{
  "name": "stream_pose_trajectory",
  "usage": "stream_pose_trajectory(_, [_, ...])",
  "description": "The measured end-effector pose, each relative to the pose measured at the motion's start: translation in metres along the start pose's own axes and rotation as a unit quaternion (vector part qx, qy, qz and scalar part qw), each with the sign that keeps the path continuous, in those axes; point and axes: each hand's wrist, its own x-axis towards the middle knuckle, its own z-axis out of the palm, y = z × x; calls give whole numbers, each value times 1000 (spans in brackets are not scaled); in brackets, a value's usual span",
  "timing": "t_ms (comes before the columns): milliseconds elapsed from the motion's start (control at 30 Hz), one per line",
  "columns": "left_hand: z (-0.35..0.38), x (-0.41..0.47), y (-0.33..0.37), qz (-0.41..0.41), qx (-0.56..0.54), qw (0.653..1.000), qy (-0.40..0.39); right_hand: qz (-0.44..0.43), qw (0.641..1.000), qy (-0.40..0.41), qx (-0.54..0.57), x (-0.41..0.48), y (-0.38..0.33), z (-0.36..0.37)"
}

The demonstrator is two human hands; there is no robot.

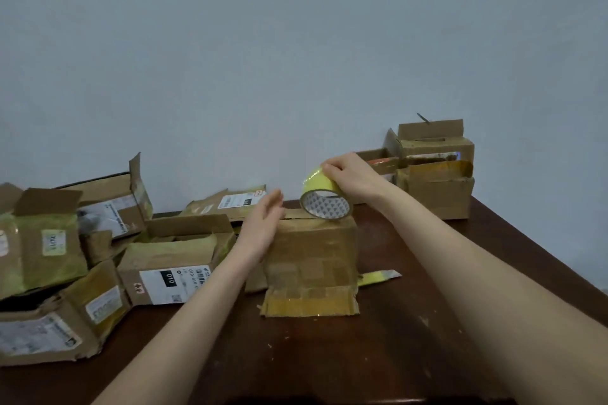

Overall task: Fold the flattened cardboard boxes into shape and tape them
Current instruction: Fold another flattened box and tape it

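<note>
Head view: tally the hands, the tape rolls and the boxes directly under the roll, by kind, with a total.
2 hands: left hand, right hand
1 tape roll
1 box under the roll
Total: 4

Yellow tape roll (324,196), brown cardboard box (311,250), dark brown table (411,322), pale blue-grey wall (296,43)
</note>
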Motion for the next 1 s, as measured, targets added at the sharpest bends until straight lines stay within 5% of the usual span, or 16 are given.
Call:
stream_pose_trajectory(67, [-8, 11, 9, -68, -111, 991, 33, -7, 1000, -26, -13, 12, -3, 11])
stream_pose_trajectory(167, [-9, 23, 20, -128, -140, 982, 21, -15, 999, -29, -38, 23, -8, 20])
stream_pose_trajectory(600, [-14, 42, 10, -108, -58, 981, 148, -28, 998, -60, 12, 19, 16, 15])
stream_pose_trajectory(767, [-18, 41, 9, -102, -62, 979, 163, -86, 994, -27, -54, 31, 5, 9])
stream_pose_trajectory(1000, [-40, 33, -15, -175, -63, 967, 177, -48, 992, -57, -101, 33, 17, 0])
